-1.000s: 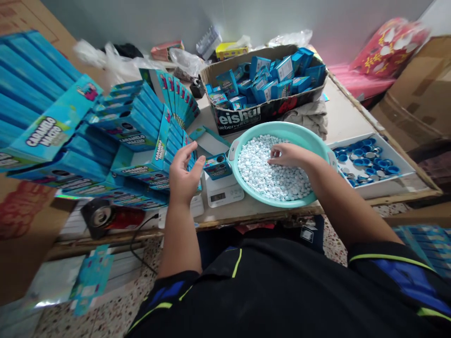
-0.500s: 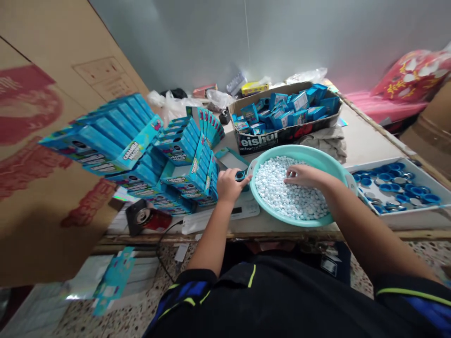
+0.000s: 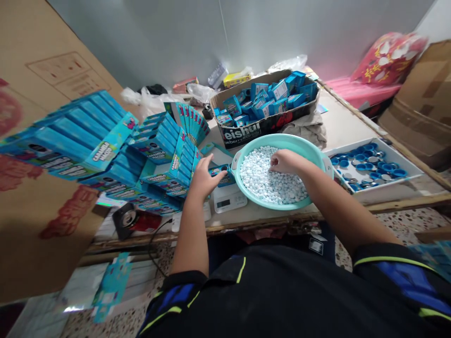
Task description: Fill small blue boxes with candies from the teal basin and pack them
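Note:
My left hand [image 3: 204, 178] grips a small blue candy box [image 3: 221, 174] just left of the teal plastic basin [image 3: 278, 140], above the edge of a white digital scale [image 3: 229, 202]. My right hand [image 3: 287, 162] rests in the heap of small white candies [image 3: 262, 176] inside the basin, its fingertips bunched on them. Whether those fingers hold any candies is hidden. Stacked blue Caramelo Macizo display boxes [image 3: 84, 136] rise to the left of my left hand.
A cardboard box of blue packets [image 3: 239, 126] stands behind the basin. A white tray of blue and silver caps [image 3: 368, 185] lies to the right. A soda can [image 3: 136, 220] lies below the table's front edge, and large cardboard sheets [image 3: 45, 94] stand at the left.
The small blue box has left the scale top and is now in my left hand. My right hand stays among the candies. The view has swung slightly.

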The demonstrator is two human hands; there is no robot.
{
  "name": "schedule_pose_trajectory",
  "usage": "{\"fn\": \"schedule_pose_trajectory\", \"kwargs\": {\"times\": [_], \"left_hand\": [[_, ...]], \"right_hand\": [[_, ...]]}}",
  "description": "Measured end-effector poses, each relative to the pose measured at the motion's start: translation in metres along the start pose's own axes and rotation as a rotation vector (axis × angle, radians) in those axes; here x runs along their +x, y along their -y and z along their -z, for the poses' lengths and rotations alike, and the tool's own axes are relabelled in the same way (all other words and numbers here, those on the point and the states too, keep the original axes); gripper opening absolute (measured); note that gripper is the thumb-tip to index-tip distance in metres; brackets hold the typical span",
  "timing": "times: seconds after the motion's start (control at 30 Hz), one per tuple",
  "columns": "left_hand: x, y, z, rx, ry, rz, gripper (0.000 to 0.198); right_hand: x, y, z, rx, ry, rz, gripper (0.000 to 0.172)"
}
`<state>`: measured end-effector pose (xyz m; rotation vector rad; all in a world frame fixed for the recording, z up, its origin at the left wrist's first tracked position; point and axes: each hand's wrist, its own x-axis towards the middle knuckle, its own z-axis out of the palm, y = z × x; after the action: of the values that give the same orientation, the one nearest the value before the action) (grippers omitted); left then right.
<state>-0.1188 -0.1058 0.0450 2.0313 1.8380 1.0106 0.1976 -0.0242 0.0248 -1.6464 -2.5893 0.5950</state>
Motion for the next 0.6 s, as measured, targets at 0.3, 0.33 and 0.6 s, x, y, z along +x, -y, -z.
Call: {"fn": "schedule_pose_trajectory", "kwargs": {"times": [0.3,0.33,0.6], "left_hand": [[-0.113,0.005,-0.042,-0.03,-0.518,0.077,0.033],[-0.125,0.01,-0.047,-0.016,-0.518,0.093,0.032],[-0.169,0.055,-0.063,-0.002,-0.645,0.17,0.03]], "right_hand": [[-0.009,0.022,0.006,-0.198,-0.046,-0.086,0.021],[-0.009,0.025,0.005,-0.224,-0.028,-0.08,0.021],[-0.003,0.025,0.004,-0.385,0.187,-0.071,0.017]]}}
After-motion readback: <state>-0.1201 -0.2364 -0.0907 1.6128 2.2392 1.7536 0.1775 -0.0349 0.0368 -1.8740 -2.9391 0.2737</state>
